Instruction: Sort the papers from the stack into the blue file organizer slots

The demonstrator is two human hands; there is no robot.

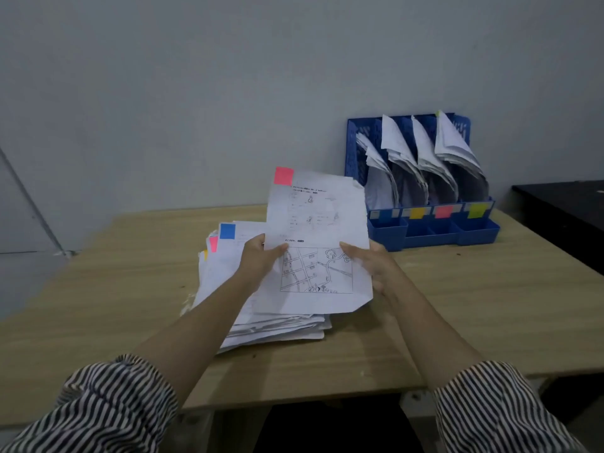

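Left hand and right hand each pinch the pink-tagged worksheet above the paper stack; blue file organizer at the tabletop's far-right corner.

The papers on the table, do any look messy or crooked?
Yes. The paper stack is fanned out unevenly, its edges not lined up. The papers in the blue file organizer bend and flop rightward rather than standing straight.

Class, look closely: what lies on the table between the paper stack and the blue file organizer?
In the head view, only bare table lies between the stack and the organizer; the held sheet hangs above that stretch.
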